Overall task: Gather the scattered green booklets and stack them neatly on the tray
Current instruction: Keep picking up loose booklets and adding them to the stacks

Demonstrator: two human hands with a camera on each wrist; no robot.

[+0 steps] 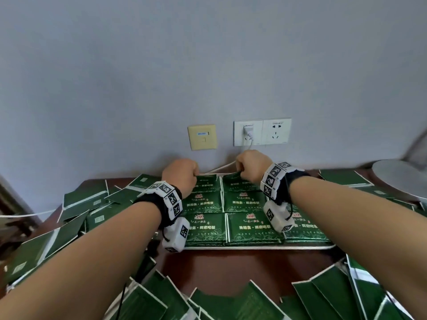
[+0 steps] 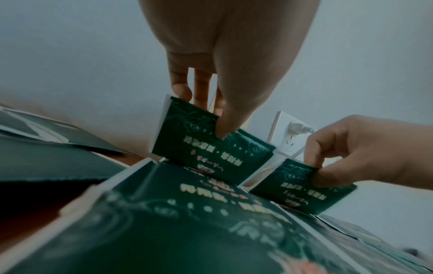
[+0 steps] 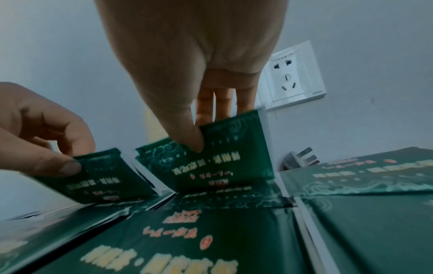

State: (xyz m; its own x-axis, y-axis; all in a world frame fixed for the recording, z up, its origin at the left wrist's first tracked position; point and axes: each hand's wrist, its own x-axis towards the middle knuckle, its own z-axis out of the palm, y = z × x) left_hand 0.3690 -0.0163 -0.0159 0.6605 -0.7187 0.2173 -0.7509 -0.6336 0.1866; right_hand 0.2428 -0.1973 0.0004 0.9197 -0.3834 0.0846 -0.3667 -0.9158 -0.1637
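Note:
A white tray (image 1: pixel 254 247) holds green booklets with gold print laid side by side in rows. My left hand (image 1: pixel 195 175) pinches the far edge of a booklet (image 1: pixel 206 184) in the back row and tilts it up. My right hand (image 1: pixel 240 173) pinches the neighbouring back-row booklet (image 1: pixel 235 183) the same way. In the left wrist view the left thumb (image 2: pixel 222 129) presses on the raised booklet (image 2: pixel 206 153), fingers behind it. The right wrist view has the right thumb (image 3: pixel 194 142) on its raised booklet (image 3: pixel 229 163).
Loose green booklets lie scattered left (image 1: pixel 85 199), in front (image 1: pixel 231 301) and right (image 1: pixel 342 176) of the tray on a dark wooden table (image 1: pixel 231 266). A white round base (image 1: pixel 399 179) stands at the right. Wall sockets (image 1: pixel 262 132) with a plugged white cable sit just behind the hands.

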